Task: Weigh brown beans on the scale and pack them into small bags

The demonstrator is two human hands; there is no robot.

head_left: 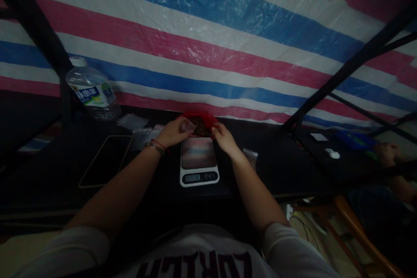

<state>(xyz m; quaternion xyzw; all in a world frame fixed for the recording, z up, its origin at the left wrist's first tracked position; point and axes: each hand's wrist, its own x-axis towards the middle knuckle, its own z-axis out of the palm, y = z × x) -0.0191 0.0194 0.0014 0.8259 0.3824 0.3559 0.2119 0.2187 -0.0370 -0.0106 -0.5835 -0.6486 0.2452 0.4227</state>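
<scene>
A red plastic bag (208,118) lies open at the back of the black table, with small brown dried pieces (201,127) inside. My left hand (176,132) is closed at its left side, holding what looks like a small clear plastic bag (187,126) over the pieces. At the right edge of the red bag, my right hand (224,138) pinches its rim. Between my forearms sits a white kitchen scale (199,160) with nothing on its dark plate; its display is lit but too blurred to read. Beside my right wrist lies a small clear packet (250,156) with brownish contents.
Left of the scale are a dark tablet or phone (107,160) and several clear bags (143,137). A large plastic bottle (94,91) stands at the back left. Black metal bars (325,89) flank a striped sheet (202,47). Another person's arm (395,169) shows far right.
</scene>
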